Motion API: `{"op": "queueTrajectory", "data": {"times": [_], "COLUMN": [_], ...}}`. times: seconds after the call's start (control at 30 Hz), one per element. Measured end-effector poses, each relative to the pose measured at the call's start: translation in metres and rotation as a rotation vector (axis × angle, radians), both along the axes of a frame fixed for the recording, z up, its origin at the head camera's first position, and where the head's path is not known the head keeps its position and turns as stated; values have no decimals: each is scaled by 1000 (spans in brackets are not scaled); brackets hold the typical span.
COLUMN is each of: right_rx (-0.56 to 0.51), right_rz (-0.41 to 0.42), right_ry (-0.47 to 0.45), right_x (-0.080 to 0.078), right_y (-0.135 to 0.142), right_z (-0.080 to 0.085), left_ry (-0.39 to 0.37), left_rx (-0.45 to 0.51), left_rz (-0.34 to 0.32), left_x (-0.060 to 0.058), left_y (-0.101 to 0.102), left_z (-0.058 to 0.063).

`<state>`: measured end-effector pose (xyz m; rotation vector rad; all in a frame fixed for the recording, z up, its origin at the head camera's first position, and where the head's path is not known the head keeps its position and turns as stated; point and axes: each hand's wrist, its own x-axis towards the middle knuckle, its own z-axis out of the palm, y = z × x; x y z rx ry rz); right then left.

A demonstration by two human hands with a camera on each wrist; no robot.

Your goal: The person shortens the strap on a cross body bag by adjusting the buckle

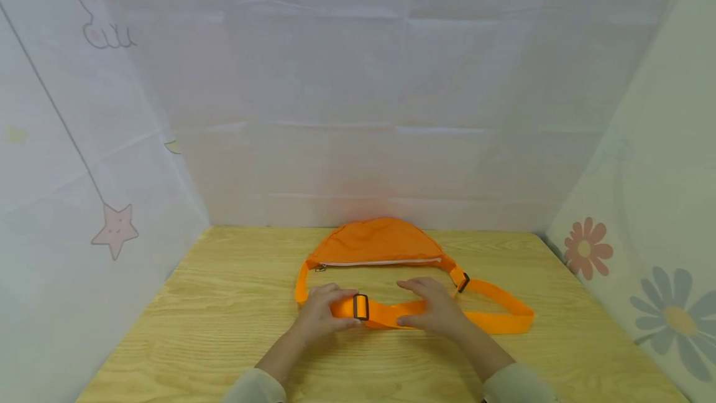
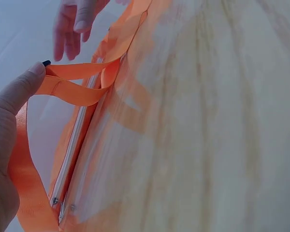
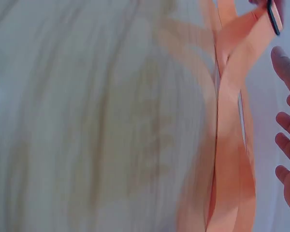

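An orange waist bag [image 1: 380, 242] lies at the back of the table, its white zipper [image 1: 386, 262] facing me. From both of its ends an orange strap [image 1: 500, 323] loops toward the front. My left hand [image 1: 321, 314] pinches that strap beside a black slider buckle [image 1: 360, 307], lifting it above the table in the left wrist view, where the thumb [image 2: 24, 89] presses at the buckle's edge. Over the strap's middle, my right hand [image 1: 433, 310] has its thumb and fingers spread. In the right wrist view its fingers [image 3: 287, 142] stand apart from the strap [image 3: 232, 145], holding nothing.
Another black buckle [image 1: 463, 282] sits on the strap near the bag's right end. The wood-grain table [image 1: 224, 316] meets a pale cloth wall [image 1: 358, 111] behind the bag. Patterned side walls with a star [image 1: 115, 230] and flowers [image 1: 588, 247] flank it.
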<state>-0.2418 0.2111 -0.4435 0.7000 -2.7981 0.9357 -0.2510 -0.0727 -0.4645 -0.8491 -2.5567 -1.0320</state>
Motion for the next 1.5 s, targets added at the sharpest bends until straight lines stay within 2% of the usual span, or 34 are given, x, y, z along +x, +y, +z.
{"op": "queueTrajectory", "data": {"times": [0.33, 0.5, 0.73, 1.0, 1.37, 1.5], "right_rx": [-19, -59, -112, -115, -160, -169], "right_rz": [58, 83, 92, 78, 72, 61], "right_ry": [-76, -97, -191, -100, -126, -135], "right_x": [-2, -3, -3, -2, -2, -2], "right_y": [-40, -51, -60, -64, -63, -62], "right_z": [-7, -10, -11, -10, -11, -11], "left_ry": [45, 33, 29, 33, 34, 27], "left_rx": [5, -4, 0, 1, 1, -51], "left_rz": [-22, -17, -19, -17, -12, -9], "left_x": [0, -1, -1, 0, 0, -1], "left_y": [1, 0, 0, -1, -2, -4], "left_z": [0, -1, 0, -1, -4, -5]}}
